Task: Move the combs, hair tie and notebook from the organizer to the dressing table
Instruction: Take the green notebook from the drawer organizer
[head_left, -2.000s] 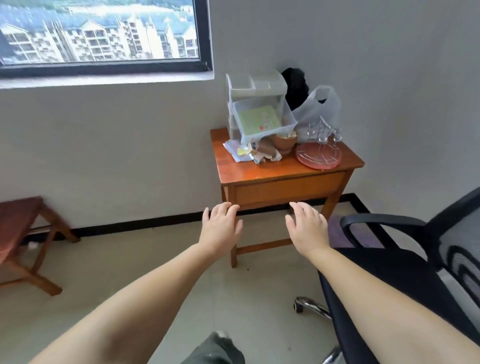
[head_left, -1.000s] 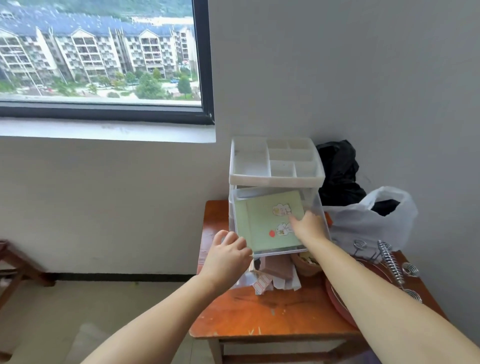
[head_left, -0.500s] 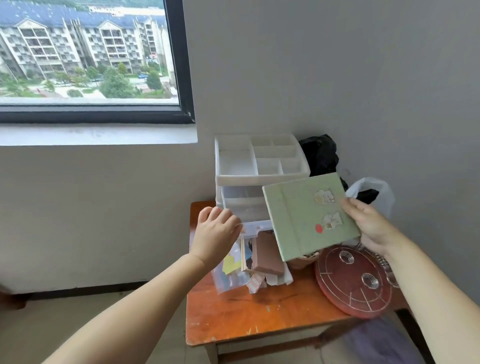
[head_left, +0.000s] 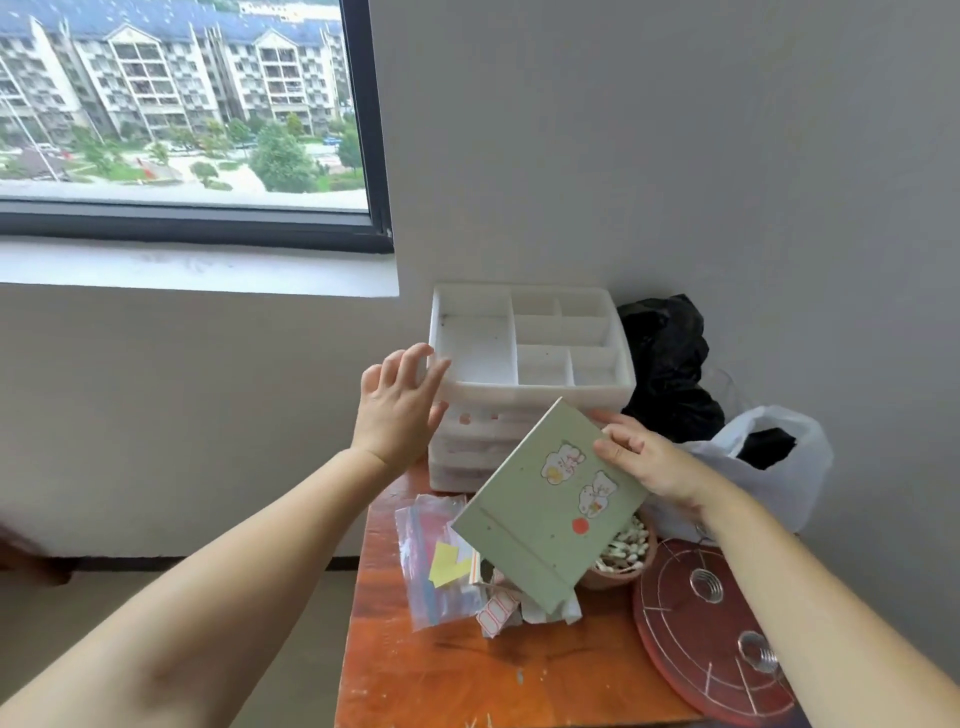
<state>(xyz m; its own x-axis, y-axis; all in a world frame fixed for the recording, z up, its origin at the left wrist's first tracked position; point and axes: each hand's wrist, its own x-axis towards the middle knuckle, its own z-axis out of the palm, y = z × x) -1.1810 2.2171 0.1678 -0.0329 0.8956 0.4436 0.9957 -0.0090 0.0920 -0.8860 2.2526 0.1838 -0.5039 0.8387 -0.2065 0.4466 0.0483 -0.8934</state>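
A pale green notebook (head_left: 545, 506) with small stickers on its cover hangs tilted above the wooden table (head_left: 467, 670). My right hand (head_left: 644, 460) grips its upper right edge. The white plastic organizer (head_left: 530, 395) stands at the back of the table against the wall, its top tray compartments bare and its drawers pushed in. My left hand (head_left: 400, 410) is open, fingers spread, at the organizer's left front corner. No comb or hair tie shows in this view.
Under the notebook lie a clear zip bag (head_left: 434, 561) of paper bits and some labels. A brown bowl (head_left: 621, 558) of cotton swabs, a round red rack (head_left: 706, 634) with wire coils, a white plastic bag (head_left: 763, 467) and a black bag (head_left: 665, 374) crowd the right side.
The notebook has come out of the organizer drawer and dropped lower and left over the table in my right hand. My left hand has risen to the organizer's corner and the drawer is now shut.
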